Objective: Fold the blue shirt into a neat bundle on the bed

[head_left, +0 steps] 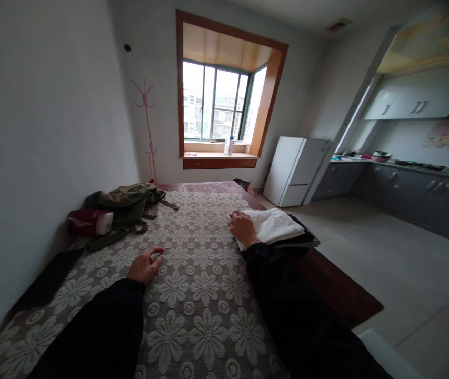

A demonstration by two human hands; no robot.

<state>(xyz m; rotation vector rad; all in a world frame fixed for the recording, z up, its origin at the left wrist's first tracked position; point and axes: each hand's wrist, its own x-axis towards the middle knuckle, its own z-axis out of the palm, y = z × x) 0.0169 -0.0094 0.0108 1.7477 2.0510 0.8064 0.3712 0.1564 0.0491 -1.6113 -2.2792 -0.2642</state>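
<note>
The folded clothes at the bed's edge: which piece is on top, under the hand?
The white folded garment lies on top, with the right hand resting on its near end. The dark folded clothes sit beneath it.

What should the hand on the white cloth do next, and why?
Probably lift the folded white cloth off the dark clothes: the right hand already rests on its near edge, while the left hand lies on the flowered cover.

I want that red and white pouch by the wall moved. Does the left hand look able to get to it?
Probably yes: the left hand rests on the flowered cover, and only bare cover lies between it and the red and white pouch beside the backpack.
</note>
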